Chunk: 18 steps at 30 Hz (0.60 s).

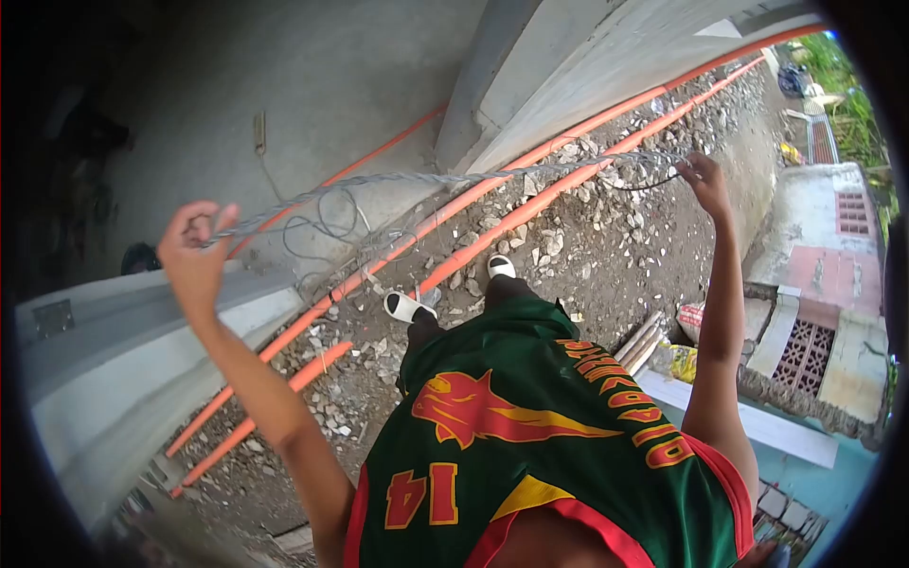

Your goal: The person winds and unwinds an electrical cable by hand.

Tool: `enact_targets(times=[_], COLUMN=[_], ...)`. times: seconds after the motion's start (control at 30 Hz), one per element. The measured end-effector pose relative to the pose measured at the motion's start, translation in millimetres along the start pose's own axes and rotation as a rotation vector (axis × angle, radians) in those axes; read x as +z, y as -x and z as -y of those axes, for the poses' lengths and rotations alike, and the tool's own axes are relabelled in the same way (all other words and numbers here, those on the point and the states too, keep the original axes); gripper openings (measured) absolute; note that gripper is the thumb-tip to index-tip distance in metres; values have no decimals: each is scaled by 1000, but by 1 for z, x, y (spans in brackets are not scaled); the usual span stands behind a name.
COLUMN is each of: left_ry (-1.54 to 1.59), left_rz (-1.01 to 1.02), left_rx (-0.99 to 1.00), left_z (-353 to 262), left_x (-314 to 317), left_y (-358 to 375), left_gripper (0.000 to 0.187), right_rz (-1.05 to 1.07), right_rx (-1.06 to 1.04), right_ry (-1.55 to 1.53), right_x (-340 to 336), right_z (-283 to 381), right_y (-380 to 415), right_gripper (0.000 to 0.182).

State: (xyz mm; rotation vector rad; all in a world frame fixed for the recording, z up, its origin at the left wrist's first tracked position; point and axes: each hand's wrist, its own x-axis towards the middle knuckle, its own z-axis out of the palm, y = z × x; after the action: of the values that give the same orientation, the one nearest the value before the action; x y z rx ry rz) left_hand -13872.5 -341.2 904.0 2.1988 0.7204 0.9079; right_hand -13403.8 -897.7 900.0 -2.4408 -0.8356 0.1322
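A twisted bundle of grey wire stretches across in front of me between both hands. My left hand is closed around its left end, thumb and fingers pinched together. At the far right, the fingers of my right hand are pinched on the other end, where thinner strands fan apart. A dark strand sags just short of the right hand. Loose thin loops of wire dangle below the bundle on the left side.
Orange pipes run diagonally over rubble-strewn ground past my white slippers. A grey concrete column stands ahead. A low wall lies left, and a building with a lattice vent right.
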Motion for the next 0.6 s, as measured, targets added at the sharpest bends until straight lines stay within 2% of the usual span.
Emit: enact_targets(times=[0.07,0.17,0.23,0.3,0.37,0.43,0.5,0.53,0.6], left_ry=[-155,-331,-424,-480,-568,-796,-1028,-1054,-1083], left_rz=[-72,-175,-275,-288,-327,-316,-296,-304,-349], left_rx=[42,301,244,226,241,140,-39,6,-183], left_z=[-5,20,62,110,131,116,94,108,91], left_x=[-44,-82,-108,-138,-161,-177,-194,-213,-231], left_y=[-26,-72,-98,-120,-139,-154,-170,-181,-186], left_gripper=[16,13,14,16,21,33,47,61,71], right_rz=[27,23,32,41,76,158,147,103,-49], right_rx=[60,146,150,192,140,177,154,169,125], right_ry=[-104,-381,-497,-512,-512,-442,-558,-628,-721], right_x=[9,25,29,42,63,82,98,99,94], right_z=[14,42,64,77,91,107,118,124,127], right_y=[12,40,63,85,102,113,119,121,123], right_gripper=[21,15,12,10,10,11,11,13,19])
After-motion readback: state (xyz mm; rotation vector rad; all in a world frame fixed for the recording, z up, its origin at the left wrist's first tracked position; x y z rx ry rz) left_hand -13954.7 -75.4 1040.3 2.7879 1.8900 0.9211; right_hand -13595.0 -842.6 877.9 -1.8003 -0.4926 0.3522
